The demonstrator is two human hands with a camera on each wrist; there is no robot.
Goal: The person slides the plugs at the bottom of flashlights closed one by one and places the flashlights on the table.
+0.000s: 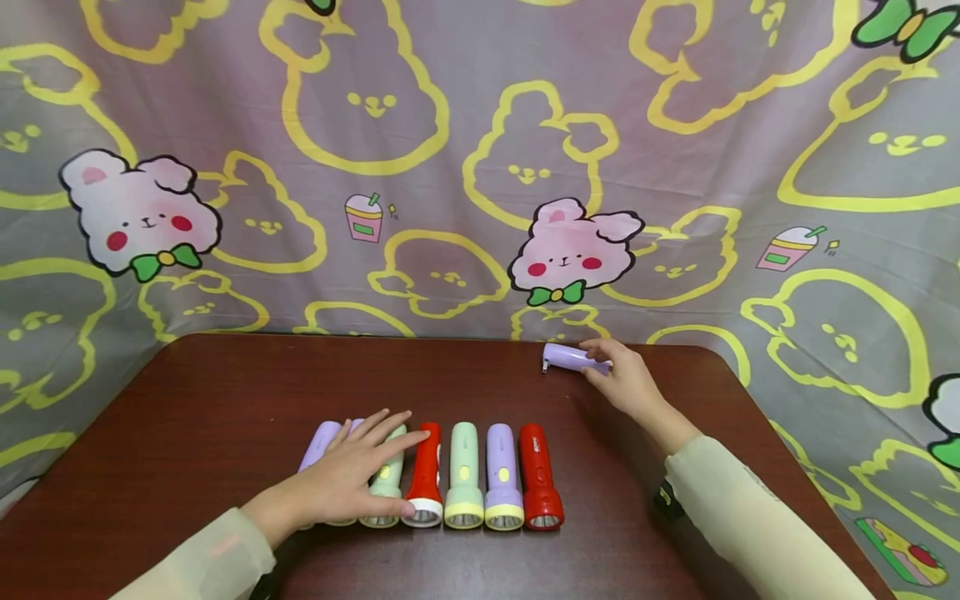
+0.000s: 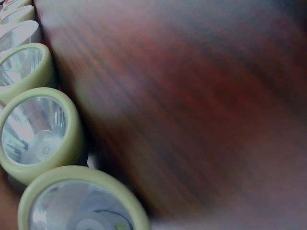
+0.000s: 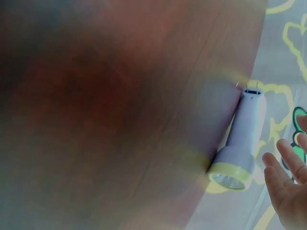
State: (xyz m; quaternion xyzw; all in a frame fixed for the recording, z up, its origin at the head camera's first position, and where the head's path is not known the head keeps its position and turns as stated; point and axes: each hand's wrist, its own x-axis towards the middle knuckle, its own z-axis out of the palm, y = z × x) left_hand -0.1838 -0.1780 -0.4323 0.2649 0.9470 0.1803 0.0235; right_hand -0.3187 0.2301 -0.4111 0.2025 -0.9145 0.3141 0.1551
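Side by side on the table lies a row of flashlights in red, green and purple, among them a red one with a white rim (image 1: 427, 467) and a dark red one (image 1: 538, 475). My left hand (image 1: 352, 471) is spread over the left part of the row and partly hides the purple flashlights (image 1: 321, 443) there. Yellow-rimmed lenses (image 2: 41, 132) fill the left side of the left wrist view. Near the back edge lies a single purple flashlight (image 1: 564, 357), its metal prongs (image 3: 253, 86) out. My right hand (image 1: 622, 379) is beside its lens end, fingers loosely bent; contact cannot be told.
The dark brown table (image 1: 247, 375) has its back edge against a patterned curtain (image 1: 450, 192). Bare tabletop (image 1: 637, 517) shows right of the row.
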